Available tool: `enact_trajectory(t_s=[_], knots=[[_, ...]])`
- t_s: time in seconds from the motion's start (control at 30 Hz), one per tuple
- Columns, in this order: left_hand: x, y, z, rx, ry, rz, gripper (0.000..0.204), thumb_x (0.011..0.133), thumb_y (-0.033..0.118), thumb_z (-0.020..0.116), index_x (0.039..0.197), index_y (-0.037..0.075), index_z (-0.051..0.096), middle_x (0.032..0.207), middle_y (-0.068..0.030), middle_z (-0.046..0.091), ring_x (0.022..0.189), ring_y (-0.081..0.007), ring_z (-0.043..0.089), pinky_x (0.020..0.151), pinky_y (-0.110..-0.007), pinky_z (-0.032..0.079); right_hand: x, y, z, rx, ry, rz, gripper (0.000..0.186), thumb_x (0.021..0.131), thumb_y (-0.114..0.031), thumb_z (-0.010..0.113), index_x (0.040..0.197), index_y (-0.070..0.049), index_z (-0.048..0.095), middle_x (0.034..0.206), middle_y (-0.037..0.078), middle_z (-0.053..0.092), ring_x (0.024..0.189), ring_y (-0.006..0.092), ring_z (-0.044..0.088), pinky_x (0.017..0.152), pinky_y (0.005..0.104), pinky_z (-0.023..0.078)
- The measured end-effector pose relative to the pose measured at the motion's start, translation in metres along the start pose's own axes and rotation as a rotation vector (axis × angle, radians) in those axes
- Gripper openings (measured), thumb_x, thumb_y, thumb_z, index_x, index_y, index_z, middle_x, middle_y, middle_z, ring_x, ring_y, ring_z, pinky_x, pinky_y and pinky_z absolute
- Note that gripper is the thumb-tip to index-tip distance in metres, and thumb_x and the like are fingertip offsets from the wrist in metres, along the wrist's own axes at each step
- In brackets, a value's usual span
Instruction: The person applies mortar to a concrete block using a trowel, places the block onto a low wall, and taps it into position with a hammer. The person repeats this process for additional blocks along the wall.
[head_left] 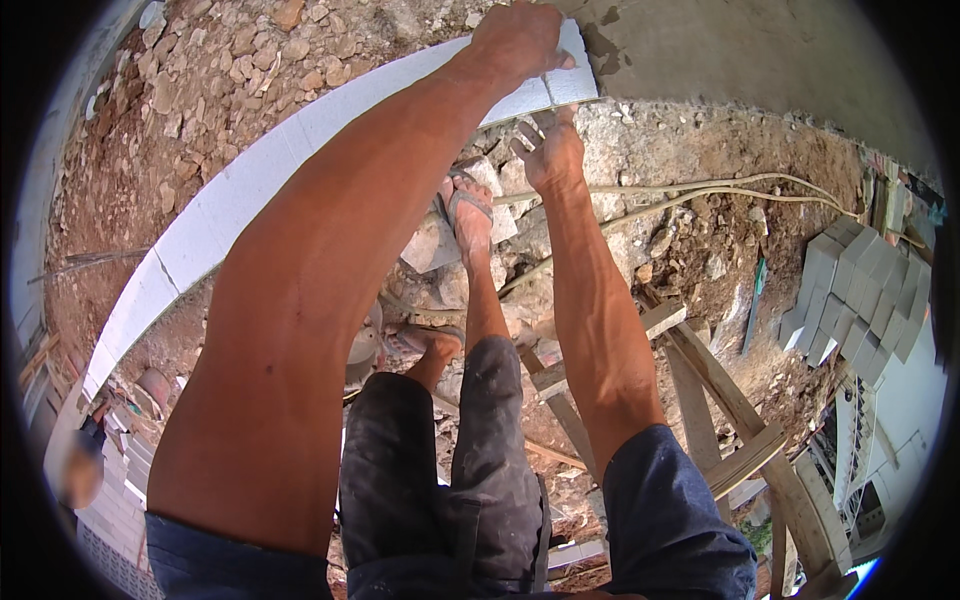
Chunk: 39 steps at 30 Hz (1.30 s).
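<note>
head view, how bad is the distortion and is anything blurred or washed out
Strong fisheye in the head view: black surrounds the round image and the white block row appears as an arc; in the head view, those blocks are bright but their joints still show; also in the head view, the other person's head at lower left is blurred.

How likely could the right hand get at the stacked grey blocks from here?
Probably not: the right hand is by the white block wall, while the stacked grey blocks sit well off to the right, across rubble-strewn ground.
</note>
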<state>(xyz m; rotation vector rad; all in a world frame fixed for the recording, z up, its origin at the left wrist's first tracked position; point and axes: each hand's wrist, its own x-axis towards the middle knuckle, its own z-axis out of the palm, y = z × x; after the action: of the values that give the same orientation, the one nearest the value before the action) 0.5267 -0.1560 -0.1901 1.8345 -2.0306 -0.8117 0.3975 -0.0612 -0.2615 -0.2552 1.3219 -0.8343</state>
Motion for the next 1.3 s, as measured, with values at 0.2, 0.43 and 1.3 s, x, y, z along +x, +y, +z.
enact_trajectory(t_s=[0.2,0.43,1.3], knots=[[-0.003,0.001,-0.002,-0.041,-0.004,-0.008,0.038,0.072,0.028,0.077,0.097,0.001,0.068,0.097,-0.0219,0.067,0.097,-0.0370,0.064,0.085,-0.043,0.050,-0.004,0.000,0.001,0.028,0.018,0.002,0.064,0.102,-0.050,0.024,0.146,-0.004,0.023,0.147,0.017,0.030,0.127,0.0330,0.035,0.107,0.0523,0.029],[0.001,-0.005,0.005,-0.042,0.041,-0.012,0.045,0.069,0.029,0.079,0.099,-0.001,0.066,0.099,-0.0240,0.066,0.098,-0.0386,0.063,0.086,-0.044,0.049,-0.056,0.045,-0.052,-0.082,0.095,0.227,0.060,0.101,-0.042,0.036,0.142,0.002,0.030,0.140,0.018,0.042,0.120,0.0313,0.043,0.105,0.0460,0.032],[-0.014,-0.010,-0.018,-0.072,0.139,-0.147,0.053,0.082,0.053,0.066,0.117,0.013,0.064,0.105,-0.0137,0.066,0.106,-0.0292,0.061,0.093,-0.057,0.032,-0.223,0.076,-0.152,-0.505,0.083,0.302,0.024,0.085,-0.021,0.070,0.097,-0.001,0.065,0.084,0.006,0.065,0.074,0.0130,0.060,0.068,0.0274,0.049]])
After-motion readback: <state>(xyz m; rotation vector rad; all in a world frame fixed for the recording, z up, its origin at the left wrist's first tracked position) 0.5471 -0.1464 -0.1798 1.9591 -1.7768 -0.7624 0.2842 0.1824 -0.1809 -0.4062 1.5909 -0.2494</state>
